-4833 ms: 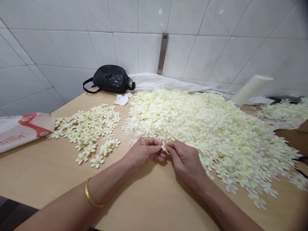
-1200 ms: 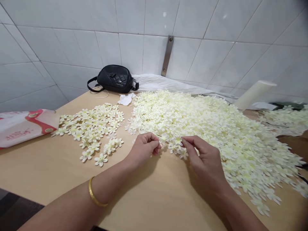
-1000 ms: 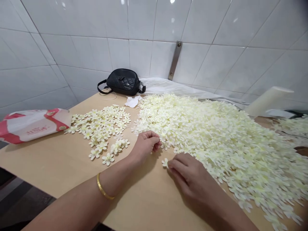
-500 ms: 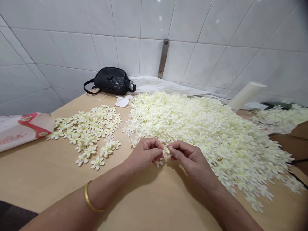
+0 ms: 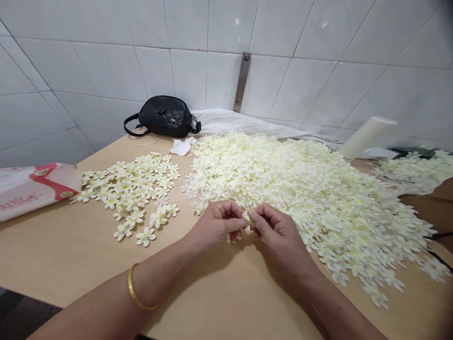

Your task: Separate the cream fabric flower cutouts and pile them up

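Evidently, a pale flower (image 5: 247,216) is pinched in the fingertips of both the left hand (image 5: 215,223) and right hand (image 5: 283,233), just in front of the large flower heap (image 5: 283,172), seemingly mid-adjustment, with the next move calling for light, steady pressure.

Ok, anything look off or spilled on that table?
Nothing looks clearly wrong. Some flowers at the large pile's near right edge lie loose on the table, but that reads as ordinary spread. The black bag sits upright, and both hands, left and right, pinch a flower.
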### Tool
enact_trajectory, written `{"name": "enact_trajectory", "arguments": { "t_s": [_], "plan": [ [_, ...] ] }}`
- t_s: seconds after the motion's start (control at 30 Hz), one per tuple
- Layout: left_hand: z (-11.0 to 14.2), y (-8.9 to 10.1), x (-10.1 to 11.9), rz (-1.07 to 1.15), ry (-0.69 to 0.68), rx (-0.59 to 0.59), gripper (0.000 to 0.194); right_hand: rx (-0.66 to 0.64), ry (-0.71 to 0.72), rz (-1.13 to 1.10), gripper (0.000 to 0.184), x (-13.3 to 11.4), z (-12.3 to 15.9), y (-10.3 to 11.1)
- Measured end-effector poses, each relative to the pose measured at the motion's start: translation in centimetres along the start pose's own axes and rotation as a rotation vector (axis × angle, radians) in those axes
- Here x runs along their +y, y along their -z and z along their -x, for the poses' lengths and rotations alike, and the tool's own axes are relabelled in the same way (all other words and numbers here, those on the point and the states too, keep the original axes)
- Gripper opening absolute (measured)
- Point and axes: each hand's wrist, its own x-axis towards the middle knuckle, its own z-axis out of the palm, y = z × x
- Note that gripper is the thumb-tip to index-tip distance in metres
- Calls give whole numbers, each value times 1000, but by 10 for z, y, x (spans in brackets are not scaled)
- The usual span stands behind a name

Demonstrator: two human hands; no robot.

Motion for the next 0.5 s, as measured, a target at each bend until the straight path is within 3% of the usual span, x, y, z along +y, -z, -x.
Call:
{"name": "enact_trajectory", "arguments": {
  "t_s": [0.17,0.37,0.5],
  "plan": [
    [1,-4,1,-13,22,48,15,25,5,57,33,2,-1,-1],
    [3,-4,0,16,41,-49,18,47,39,79,36,2,0,-4],
    [2,-4,0,10,23,14,17,52,-14,-20,38,1,-1,-3]
  ]
}}
